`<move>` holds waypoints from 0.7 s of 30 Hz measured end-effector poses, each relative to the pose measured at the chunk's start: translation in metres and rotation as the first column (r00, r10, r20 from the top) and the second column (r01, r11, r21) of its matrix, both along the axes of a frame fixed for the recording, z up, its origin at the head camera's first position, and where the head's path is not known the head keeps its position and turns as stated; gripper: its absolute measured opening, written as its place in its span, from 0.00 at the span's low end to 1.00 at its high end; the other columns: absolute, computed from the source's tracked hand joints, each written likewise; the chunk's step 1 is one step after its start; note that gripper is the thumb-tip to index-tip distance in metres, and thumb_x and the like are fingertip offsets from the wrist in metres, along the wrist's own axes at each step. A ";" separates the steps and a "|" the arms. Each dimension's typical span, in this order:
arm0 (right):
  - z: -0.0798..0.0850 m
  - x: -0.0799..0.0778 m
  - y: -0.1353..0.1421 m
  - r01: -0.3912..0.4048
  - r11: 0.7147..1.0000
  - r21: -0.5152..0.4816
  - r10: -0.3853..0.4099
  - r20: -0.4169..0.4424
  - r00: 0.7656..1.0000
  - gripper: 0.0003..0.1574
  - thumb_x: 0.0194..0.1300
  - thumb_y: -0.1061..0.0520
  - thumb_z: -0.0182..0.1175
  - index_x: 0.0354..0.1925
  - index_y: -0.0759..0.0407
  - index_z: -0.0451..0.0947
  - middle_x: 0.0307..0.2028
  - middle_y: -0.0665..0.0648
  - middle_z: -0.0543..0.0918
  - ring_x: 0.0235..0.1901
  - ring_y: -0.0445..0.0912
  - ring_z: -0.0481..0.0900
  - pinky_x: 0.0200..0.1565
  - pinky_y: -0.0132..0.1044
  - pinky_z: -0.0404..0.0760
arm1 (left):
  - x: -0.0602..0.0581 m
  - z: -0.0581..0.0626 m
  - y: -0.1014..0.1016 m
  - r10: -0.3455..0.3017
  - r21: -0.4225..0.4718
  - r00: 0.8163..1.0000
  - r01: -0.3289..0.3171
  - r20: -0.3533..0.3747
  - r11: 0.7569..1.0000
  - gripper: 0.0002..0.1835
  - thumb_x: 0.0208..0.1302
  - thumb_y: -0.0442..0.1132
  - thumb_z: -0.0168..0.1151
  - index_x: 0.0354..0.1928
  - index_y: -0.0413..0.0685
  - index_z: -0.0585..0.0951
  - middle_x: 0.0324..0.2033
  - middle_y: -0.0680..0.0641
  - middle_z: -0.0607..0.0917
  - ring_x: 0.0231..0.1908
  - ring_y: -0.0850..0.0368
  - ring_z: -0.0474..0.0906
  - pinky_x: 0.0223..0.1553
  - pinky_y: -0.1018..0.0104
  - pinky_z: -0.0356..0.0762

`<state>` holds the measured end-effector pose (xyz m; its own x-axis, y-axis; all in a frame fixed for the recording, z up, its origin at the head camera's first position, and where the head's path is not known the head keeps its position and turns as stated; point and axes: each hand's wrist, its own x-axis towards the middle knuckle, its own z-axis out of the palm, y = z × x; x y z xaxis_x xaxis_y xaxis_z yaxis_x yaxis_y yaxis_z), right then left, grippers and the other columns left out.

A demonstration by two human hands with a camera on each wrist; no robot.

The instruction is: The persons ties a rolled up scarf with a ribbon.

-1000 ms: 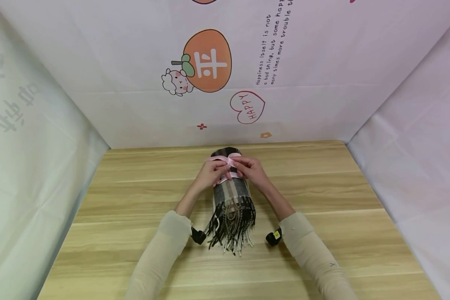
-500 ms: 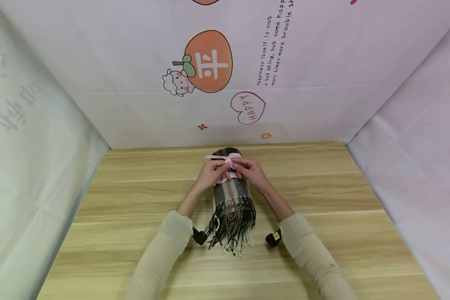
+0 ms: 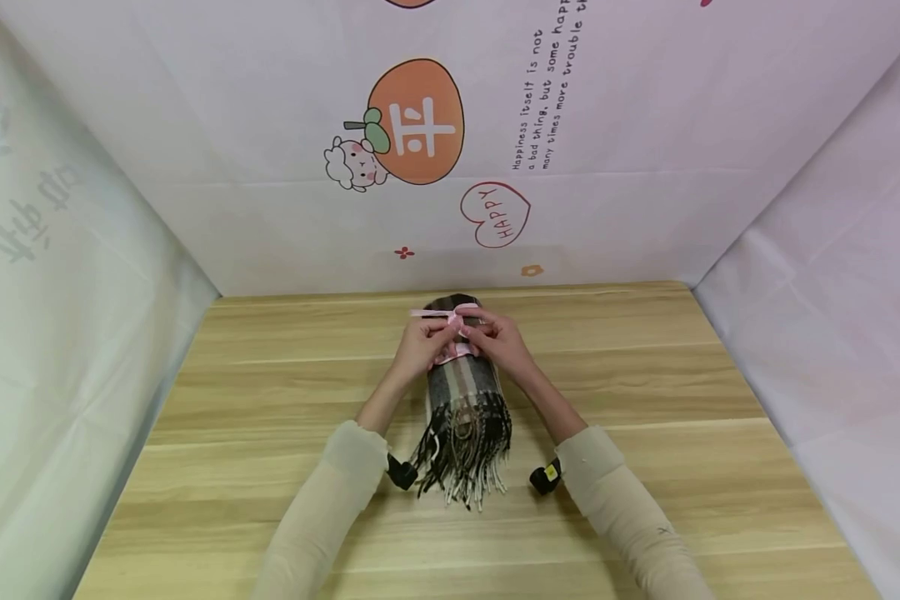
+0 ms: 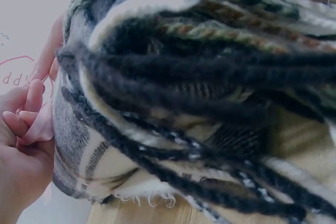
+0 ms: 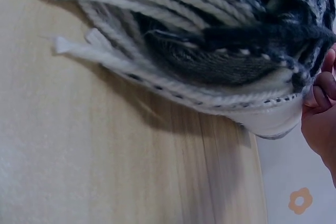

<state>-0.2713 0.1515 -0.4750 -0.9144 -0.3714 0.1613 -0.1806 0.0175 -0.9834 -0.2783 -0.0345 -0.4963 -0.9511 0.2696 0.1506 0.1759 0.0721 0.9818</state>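
Observation:
A rolled plaid scarf (image 3: 461, 383) in grey, black, beige and white lies lengthwise on the wooden table, its fringe toward the person. Round its far half runs a pink ribbon (image 3: 459, 353). My left hand (image 3: 418, 343) pinches the ribbon over the top of the roll, and a ribbon end sticks out to the left. From the other side my right hand (image 3: 504, 343) pinches the ribbon too, fingertips meeting the left ones. In the left wrist view, pink ribbon (image 4: 41, 125) shows between curled fingers. The fringe (image 5: 173, 85) hides most of the hands' work in the right wrist view.
The wooden table (image 3: 270, 400) ends at a printed white backdrop (image 3: 270, 208) just behind the scarf. White cloth walls stand at both sides. Black wrist cameras (image 3: 546, 477) sit beside the fringe, near the cuffs.
The ribbon end at the left has gone from a curve to a straight strip. The right fingers have shifted slightly at the ribbon, and the loop beside them has changed shape. The scarf stays put.

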 end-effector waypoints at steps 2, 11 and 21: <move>-0.006 -0.003 0.001 0.014 0.999 -0.029 -0.013 0.042 0.999 0.22 0.75 0.64 0.52 0.65 0.69 0.70 0.16 0.59 0.75 0.15 0.43 0.67 0.19 0.31 0.64 | -0.001 0.000 0.001 0.009 0.010 1.000 -0.009 0.004 1.000 0.23 0.74 0.45 0.57 0.29 0.30 0.82 0.13 0.56 0.79 0.07 0.67 0.61 0.10 0.73 0.60; -0.022 -0.017 0.004 0.075 0.995 -0.071 -0.058 0.218 0.974 0.17 0.79 0.56 0.47 0.46 0.69 0.76 0.16 0.49 0.77 0.11 0.37 0.62 0.17 0.30 0.61 | -0.002 -0.001 0.003 -0.019 0.012 0.999 0.020 -0.040 1.000 0.22 0.75 0.44 0.55 0.27 0.31 0.80 0.15 0.55 0.80 0.07 0.66 0.62 0.09 0.72 0.61; -0.016 -0.021 -0.001 0.088 0.994 -0.070 -0.060 0.330 0.942 0.08 0.75 0.54 0.55 0.42 0.53 0.81 0.16 0.43 0.68 0.14 0.35 0.58 0.19 0.25 0.61 | 0.000 -0.001 0.002 -0.065 0.003 0.996 0.065 -0.056 0.998 0.24 0.75 0.46 0.55 0.25 0.34 0.81 0.13 0.51 0.79 0.08 0.65 0.62 0.09 0.71 0.61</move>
